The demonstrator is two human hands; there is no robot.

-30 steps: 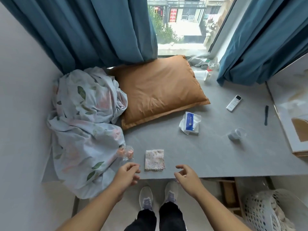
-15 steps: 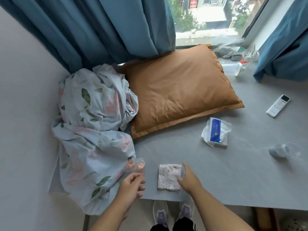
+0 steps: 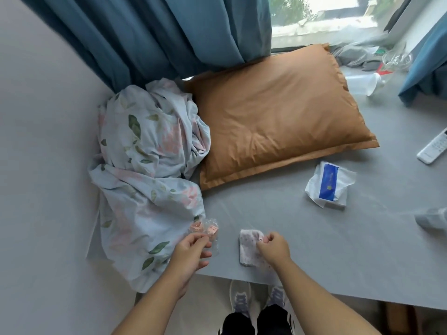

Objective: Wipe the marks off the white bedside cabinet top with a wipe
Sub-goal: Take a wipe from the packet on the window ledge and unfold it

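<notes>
A small folded cloth wipe (image 3: 249,245), white with pink dots, lies near the front edge of the grey platform (image 3: 278,213). My right hand (image 3: 274,247) pinches its right side, and the corner is lifted a little. My left hand (image 3: 192,250) holds a crinkled clear wrapper (image 3: 208,232) with pink print, just left of the wipe. A pack of wet wipes (image 3: 329,184) with a blue label lies further right. The white bedside cabinet is out of view.
A brown pillow (image 3: 273,126) and a crumpled floral sheet (image 3: 145,175) fill the back left. A white remote (image 3: 435,147), a toppled clear cup (image 3: 431,220) and a plastic bottle (image 3: 362,83) lie to the right. Blue curtains (image 3: 157,32) hang behind. My shoes (image 3: 242,298) are below the edge.
The view has moved closer and left. My right hand went from hovering to pinching the dotted wipe. My left hand has taken hold of the clear wrapper.
</notes>
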